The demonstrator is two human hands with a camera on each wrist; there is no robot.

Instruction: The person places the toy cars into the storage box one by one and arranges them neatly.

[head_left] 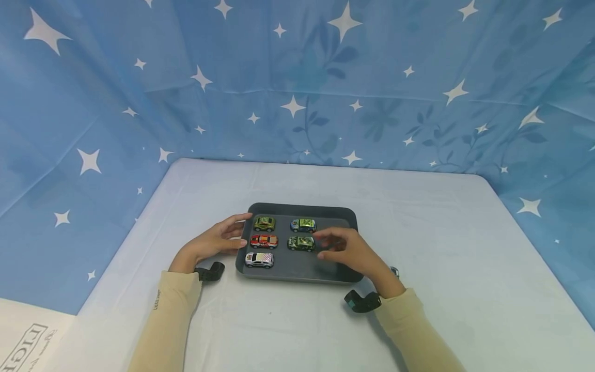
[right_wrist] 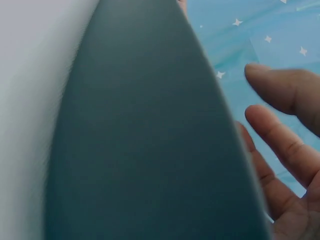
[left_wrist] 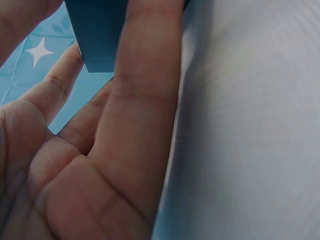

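A dark grey tray [head_left: 302,274] lies on the white table with several toy cars in it. In its left column stand a green car [head_left: 264,223], a red and orange car [head_left: 264,241] and a silver-white car [head_left: 259,260]. To their right are a blue and green car [head_left: 303,225] and a green camouflage car [head_left: 301,243]. My left hand [head_left: 216,242] rests at the tray's left side, thumb and fingertips at the rim, fingers fairly straight. Over the right part of the tray hovers my right hand [head_left: 346,250], beside the camouflage car. The right wrist view shows its fingers [right_wrist: 287,142] apart, with nothing between them.
A white cloth covers the table [head_left: 441,248]. Blue curtain [head_left: 297,77] with white stars hangs behind and at both sides. Printed pale fabric [head_left: 32,336] shows at the lower left. Each wrist wears a black camera [head_left: 362,301].
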